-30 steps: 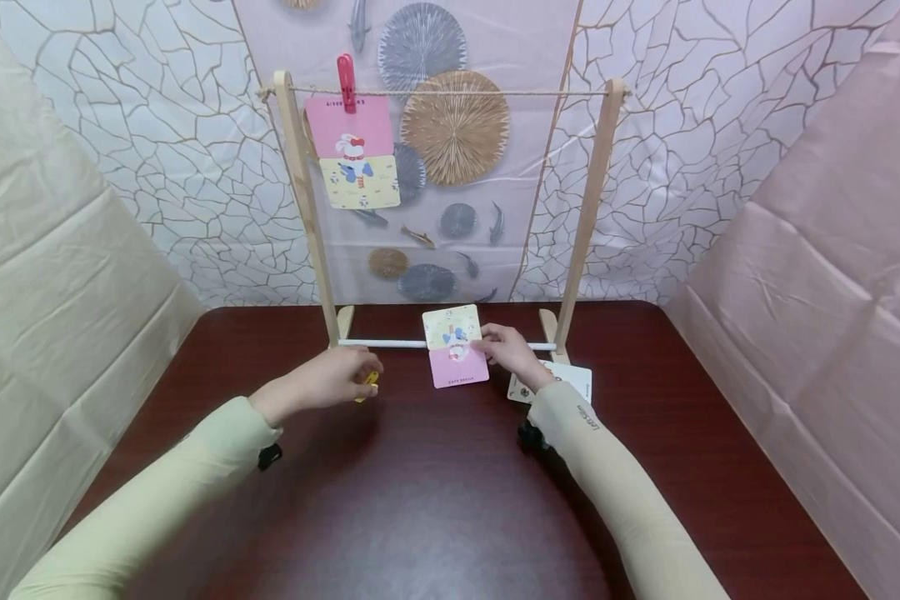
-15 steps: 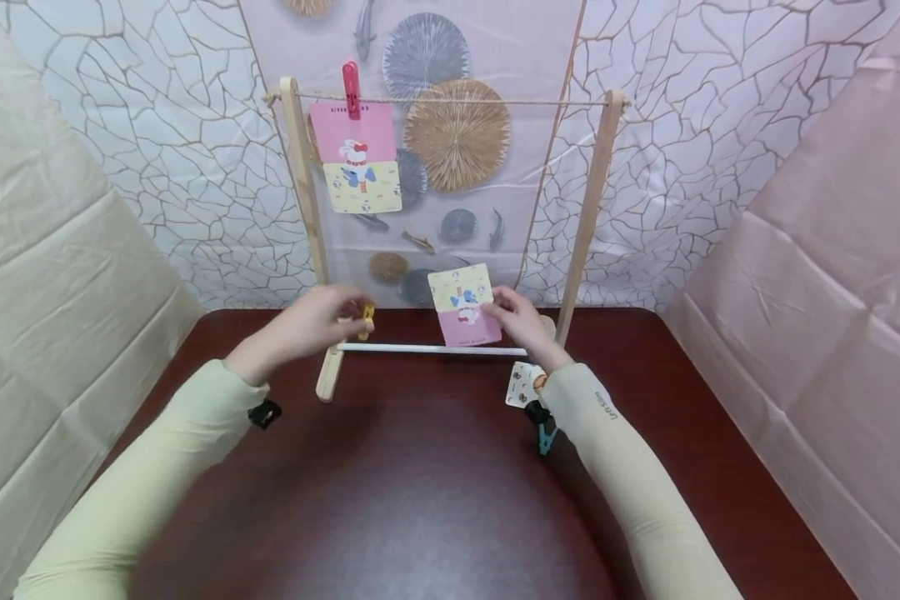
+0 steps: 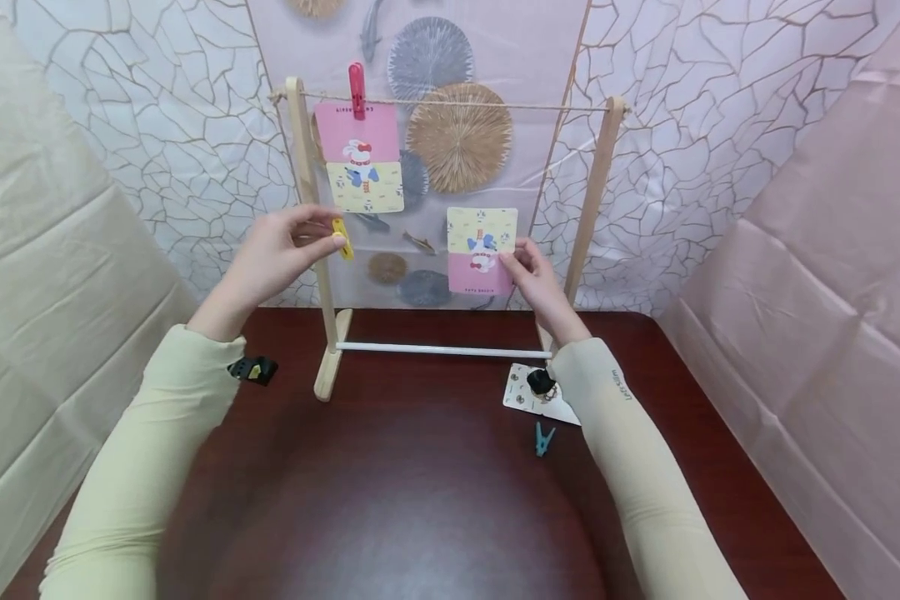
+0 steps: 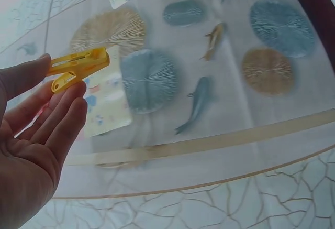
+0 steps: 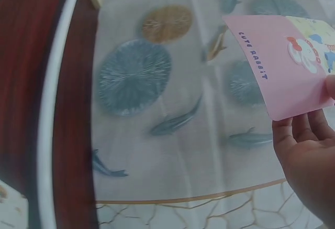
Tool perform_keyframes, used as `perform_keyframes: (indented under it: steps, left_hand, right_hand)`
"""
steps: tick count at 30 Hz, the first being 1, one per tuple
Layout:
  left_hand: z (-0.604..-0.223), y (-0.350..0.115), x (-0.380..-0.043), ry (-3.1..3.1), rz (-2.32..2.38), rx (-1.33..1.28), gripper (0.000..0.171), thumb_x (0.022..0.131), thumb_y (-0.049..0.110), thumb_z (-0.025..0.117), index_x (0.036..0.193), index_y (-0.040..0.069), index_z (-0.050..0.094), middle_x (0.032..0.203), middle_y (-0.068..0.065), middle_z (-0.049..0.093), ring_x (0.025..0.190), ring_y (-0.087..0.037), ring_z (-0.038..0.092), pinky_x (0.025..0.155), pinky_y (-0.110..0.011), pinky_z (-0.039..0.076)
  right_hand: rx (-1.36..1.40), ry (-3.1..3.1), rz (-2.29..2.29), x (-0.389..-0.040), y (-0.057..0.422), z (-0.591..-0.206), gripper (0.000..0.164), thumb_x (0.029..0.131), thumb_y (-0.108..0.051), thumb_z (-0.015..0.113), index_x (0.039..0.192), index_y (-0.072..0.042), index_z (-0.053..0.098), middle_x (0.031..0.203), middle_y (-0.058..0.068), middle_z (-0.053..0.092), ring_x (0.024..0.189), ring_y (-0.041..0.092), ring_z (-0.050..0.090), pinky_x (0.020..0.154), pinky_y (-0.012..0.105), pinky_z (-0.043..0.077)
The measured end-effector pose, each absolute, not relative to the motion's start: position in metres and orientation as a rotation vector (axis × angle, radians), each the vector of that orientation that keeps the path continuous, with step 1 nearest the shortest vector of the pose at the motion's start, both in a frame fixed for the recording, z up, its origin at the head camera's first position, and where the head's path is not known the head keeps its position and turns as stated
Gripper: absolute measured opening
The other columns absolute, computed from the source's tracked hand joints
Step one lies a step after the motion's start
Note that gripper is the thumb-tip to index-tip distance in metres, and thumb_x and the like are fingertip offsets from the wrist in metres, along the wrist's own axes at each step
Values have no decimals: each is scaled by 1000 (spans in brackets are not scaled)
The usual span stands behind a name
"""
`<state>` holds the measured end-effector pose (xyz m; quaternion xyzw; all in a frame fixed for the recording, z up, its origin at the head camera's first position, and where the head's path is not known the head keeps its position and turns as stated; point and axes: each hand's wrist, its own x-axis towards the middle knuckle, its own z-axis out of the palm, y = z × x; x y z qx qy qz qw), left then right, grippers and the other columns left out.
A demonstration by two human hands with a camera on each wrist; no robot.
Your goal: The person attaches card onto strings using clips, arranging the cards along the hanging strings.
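Observation:
My left hand [image 3: 273, 246] pinches a yellow clothespin [image 4: 81, 66] between thumb and fingers, just below the hanging card and beside the rack's left post. In my right hand [image 3: 540, 287] is a pink and yellow card [image 3: 482, 252] printed with a rabbit, gripped by its right edge in front of the right post. "Cute Rabbit" can be read on its pink half in the right wrist view. A similar card [image 3: 363, 179] hangs from the rope [image 3: 450, 103] at the left, held by a red clothespin [image 3: 357, 90]. Between the hands and the rope there is a gap.
The wooden rack has a left post [image 3: 311, 200], a right post [image 3: 594, 200] and a white bottom bar [image 3: 442, 350]. On the dark table [image 3: 390, 500] lie a white card [image 3: 521, 392], partly hidden by the right wrist camera, and a teal clothespin [image 3: 543, 439].
Both hands have risen from near the table, the left with the yellow clothespin, the right with the card. The card has moved up and right and now stands nearly straight.

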<state>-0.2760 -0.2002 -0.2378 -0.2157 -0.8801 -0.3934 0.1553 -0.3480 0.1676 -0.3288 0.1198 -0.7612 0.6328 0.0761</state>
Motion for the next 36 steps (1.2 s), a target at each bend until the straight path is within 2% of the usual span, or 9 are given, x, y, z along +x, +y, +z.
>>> perform_keyframes:
  steps: [12, 21, 28, 36]
  left_hand:
    - [-200, -199, -277, -2452, -1153, -586, 44, 98, 30, 68, 134, 6, 63, 123, -11, 69, 114, -24, 66, 95, -37, 53]
    - [-166, -189, -281, -2351, -1192, -609, 42, 97, 27, 69, 133, 5, 64, 122, -13, 68, 112, -19, 67, 94, -29, 53]
    - [-149, -182, -286, -2256, -1224, -624, 37, 97, 22, 70, 129, 4, 66, 117, -11, 69, 104, -13, 67, 92, -25, 53]
    - [-135, -169, -294, -2197, -1267, -640, 35, 95, 19, 72, 126, 3, 69, 115, -8, 69, 102, -9, 68, 92, -22, 52]
  right_hand:
    - [367, -2220, 1937, -353, 149, -296, 21, 105, -28, 54, 123, -17, 56, 129, 16, 62, 109, 23, 61, 99, 39, 47]
    - [388, -2089, 2003, -358, 143, -275, 18, 105, -24, 55, 121, -16, 57, 130, 16, 62, 106, 21, 62, 91, 35, 49]
    - [406, -2059, 2018, -359, 141, -263, 17, 105, -22, 56, 120, -17, 57, 127, 13, 65, 103, 18, 63, 89, 31, 51]
    - [444, -2028, 2047, -360, 136, -252, 14, 104, -19, 57, 117, -16, 59, 122, 14, 66, 101, 19, 63, 86, 32, 50]
